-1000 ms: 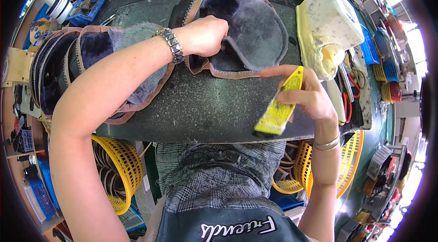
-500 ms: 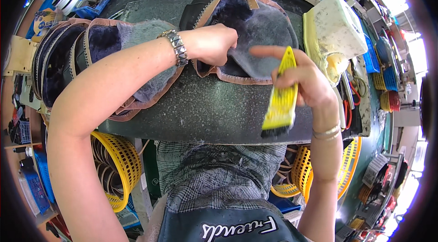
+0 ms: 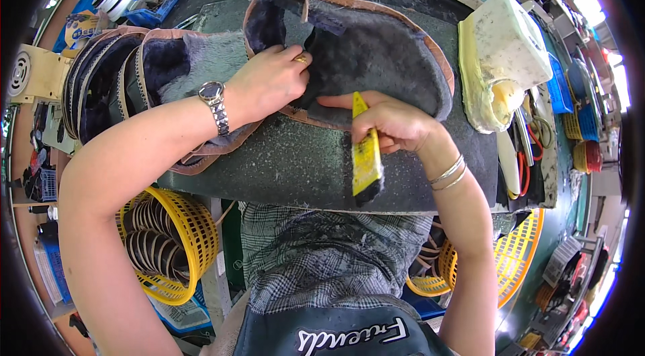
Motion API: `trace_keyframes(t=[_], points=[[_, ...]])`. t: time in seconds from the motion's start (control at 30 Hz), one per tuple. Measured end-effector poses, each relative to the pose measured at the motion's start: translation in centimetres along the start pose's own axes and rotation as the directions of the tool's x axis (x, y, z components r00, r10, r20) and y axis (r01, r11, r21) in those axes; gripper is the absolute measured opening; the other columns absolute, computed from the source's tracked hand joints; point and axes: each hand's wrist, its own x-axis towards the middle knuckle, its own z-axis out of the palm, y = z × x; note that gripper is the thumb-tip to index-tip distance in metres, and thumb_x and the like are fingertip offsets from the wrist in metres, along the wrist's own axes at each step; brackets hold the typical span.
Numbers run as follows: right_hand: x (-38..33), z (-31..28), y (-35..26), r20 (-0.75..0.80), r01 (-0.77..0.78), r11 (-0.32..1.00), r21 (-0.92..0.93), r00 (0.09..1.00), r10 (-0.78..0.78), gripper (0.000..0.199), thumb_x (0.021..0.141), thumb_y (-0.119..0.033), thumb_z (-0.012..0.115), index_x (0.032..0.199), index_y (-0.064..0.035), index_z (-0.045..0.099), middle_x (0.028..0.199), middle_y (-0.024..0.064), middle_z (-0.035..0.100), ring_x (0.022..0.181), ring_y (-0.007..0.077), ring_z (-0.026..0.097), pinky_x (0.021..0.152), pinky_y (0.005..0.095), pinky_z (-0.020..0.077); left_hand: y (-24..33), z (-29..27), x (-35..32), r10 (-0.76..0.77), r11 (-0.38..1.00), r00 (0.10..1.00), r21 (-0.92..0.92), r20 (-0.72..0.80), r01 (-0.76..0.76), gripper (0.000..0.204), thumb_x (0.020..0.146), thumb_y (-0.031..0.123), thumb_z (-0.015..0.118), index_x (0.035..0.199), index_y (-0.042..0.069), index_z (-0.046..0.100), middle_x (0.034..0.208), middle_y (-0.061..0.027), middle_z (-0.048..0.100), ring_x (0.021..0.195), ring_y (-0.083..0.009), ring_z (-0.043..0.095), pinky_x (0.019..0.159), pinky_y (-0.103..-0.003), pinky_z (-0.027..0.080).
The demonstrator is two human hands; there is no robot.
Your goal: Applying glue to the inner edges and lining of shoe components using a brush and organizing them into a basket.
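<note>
A fur-lined shoe upper [image 3: 376,54] lies spread on the dark work table [image 3: 289,161], its grey-black fleece facing up and its stitched edge pinkish brown. My left hand [image 3: 274,79] is closed on the inner part of this upper, near its left end; the fingertips are partly hidden in the lining. A yellow flat brush [image 3: 367,154] with dark bristles is gripped in my right hand [image 3: 398,123]. Its bristles point down toward the table's near edge. My right index finger stretches left and touches the upper's near edge.
Several similar fur-lined uppers [image 3: 201,64] are stacked to the left. On the right stands a glue-smeared white container [image 3: 507,40], with tools beside it. Yellow baskets [image 3: 201,242] sit below the near edge, the left one full of dark pieces. A blue basket [image 3: 154,7] stands far left.
The upper has been opened out wider, showing more dark fleece. My left hand has moved left and slightly down. The right hand with the brush has come left, close to the upper's near edge.
</note>
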Motion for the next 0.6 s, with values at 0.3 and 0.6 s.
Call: trace_keyframes(t=[0.3, 0.6], points=[[-5.4, -4.4, 1.8, -0.425, 0.535, 0.83, 0.158, 0.796, -0.432, 0.017, 0.078, -0.003, 0.051, 0.089, 0.009, 0.057, 0.068, 0.0129, 0.062, 0.04, 0.0104, 0.054, 0.037, 0.0185, 0.0464, 2.2, 2.2, 5.4, -0.75, 0.329, 0.592, -0.611, 0.294, 0.72, 0.03, 0.091, 0.024, 0.048, 0.088, -0.005, 0.057, 0.078, -0.0157, 0.06, 0.072, -0.0214, 0.057, 0.066, -0.037, 0.043], [0.9, 2.2, 3.0, -0.568, 0.326, 0.654, -0.682, 0.327, -0.755, 0.008, 0.08, -0.003, 0.057, 0.087, -0.0004, 0.053, 0.065, 0.0187, 0.057, 0.056, 0.0219, 0.063, 0.052, 0.0346, 0.048, 2.0, 3.4, 4.8, -0.683, 0.235, 0.648, -0.738, 0.338, 0.633, 0.022, 0.094, 0.017, 0.043, 0.097, -0.001, 0.055, 0.076, -0.0083, 0.059, 0.068, -0.0143, 0.056, 0.063, -0.028, 0.047]])
